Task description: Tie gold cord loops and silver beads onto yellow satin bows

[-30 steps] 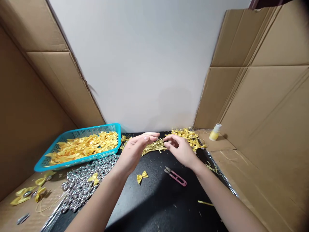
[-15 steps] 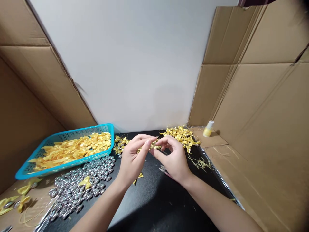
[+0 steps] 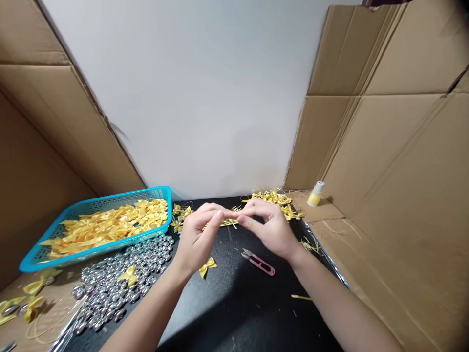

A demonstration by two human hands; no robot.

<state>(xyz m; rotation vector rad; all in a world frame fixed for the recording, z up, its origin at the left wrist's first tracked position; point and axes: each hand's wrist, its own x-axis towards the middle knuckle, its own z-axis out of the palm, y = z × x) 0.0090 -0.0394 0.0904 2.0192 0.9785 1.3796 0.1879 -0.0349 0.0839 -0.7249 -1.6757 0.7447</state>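
Gold strands (image 3: 230, 222) are largely covered now by the two hands, whose fingertips have been brought together above them; a second ago a gap was left between the hands. By this change, attention seems to be centred on something very fine at the fingertips, or on the strands just below, though which of these cannot be told.

The left hand (image 3: 196, 234) is half closed, its fingers bent forward and its thumb laid near them. The right hand (image 3: 273, 230) is curled more tightly, with thumb and forefinger drawn almost into a pinch. Whether anything is gripped by either one cannot be made out. The snips (image 3: 261, 264), partly hidden by the right hand half a second ago, have been fully uncovered and are left untouched on the black table (image 3: 227, 303), with a bow (image 3: 208, 267) lying nearer the left forearm.

The blue basket (image 3: 169, 205) is well filled with yellow ribbon (image 3: 110, 229), spread along its length. Silver beads (image 3: 119, 281) are scattered loose beside it, and a second bow (image 3: 129, 275) is rested on them. In a small white-capped bottle (image 3: 314, 195), stood on the cardboard at the right, something yellow is held.
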